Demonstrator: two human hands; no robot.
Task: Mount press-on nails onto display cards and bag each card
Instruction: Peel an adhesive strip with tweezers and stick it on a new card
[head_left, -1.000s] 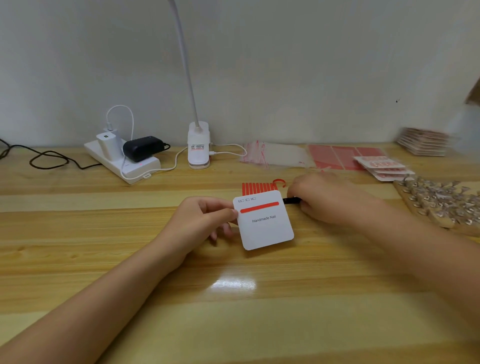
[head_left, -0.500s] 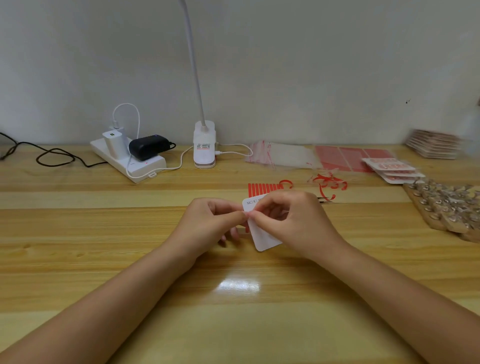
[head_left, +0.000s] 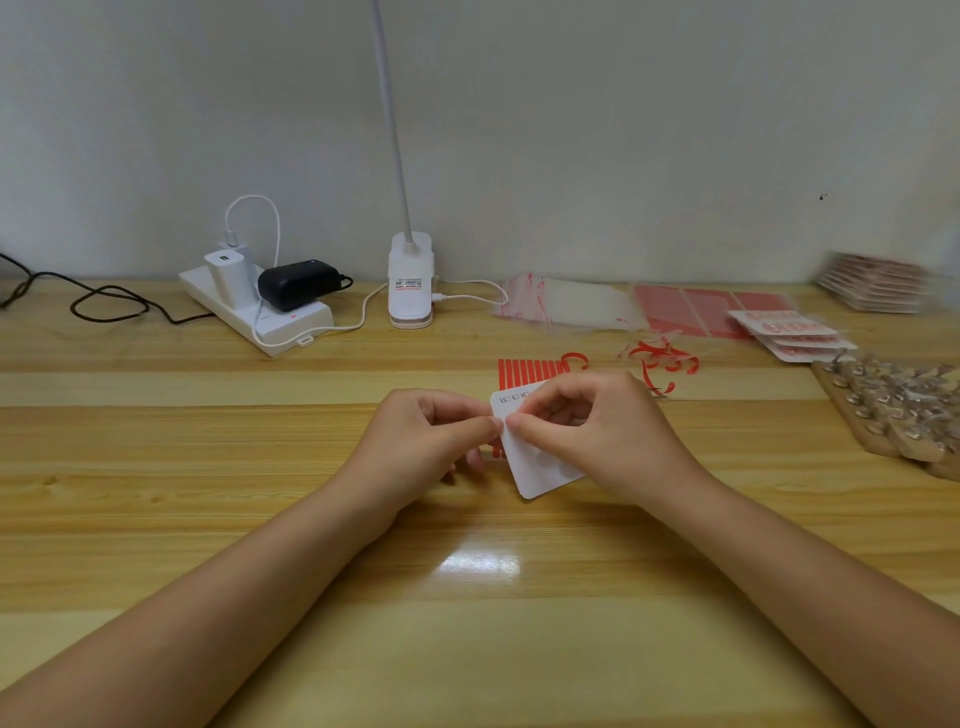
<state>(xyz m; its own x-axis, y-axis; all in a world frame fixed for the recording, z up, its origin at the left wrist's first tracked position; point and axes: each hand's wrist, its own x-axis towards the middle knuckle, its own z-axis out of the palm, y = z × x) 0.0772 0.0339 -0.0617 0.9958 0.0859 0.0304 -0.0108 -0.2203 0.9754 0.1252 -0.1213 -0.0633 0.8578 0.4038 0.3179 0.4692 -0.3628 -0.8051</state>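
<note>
Closest to me is bare wooden tabletop (head_left: 260, 519) with a lamp glare patch, both forearms coming in from the bottom corners. Mid-table the two hands meet over a white card (head_left: 540, 467). My left hand (head_left: 421, 447) has its fingers curled, thumb and forefinger pinching the card's left edge. My right hand (head_left: 587, 431) is curled over the top of the card too, fingertip right against the left one at that same edge, so both are clamped on the card. The card is tilted, its lower corner pointing at me, small print showing along its top.

Just behind the card lies a red striped sheet (head_left: 530, 371), partly hidden by it. A little further right are some curly red strips (head_left: 660, 358). Off at the right edge is a board of nails (head_left: 893, 410), kind of blurry.

Along the back wall, left to right: a black cable, a white power strip (head_left: 254, 312) with a charger and a black adapter (head_left: 298, 283), a clip lamp (head_left: 410, 280), clear bags (head_left: 566, 306), red sheets (head_left: 696, 309), and stacks of cards (head_left: 789, 335).
</note>
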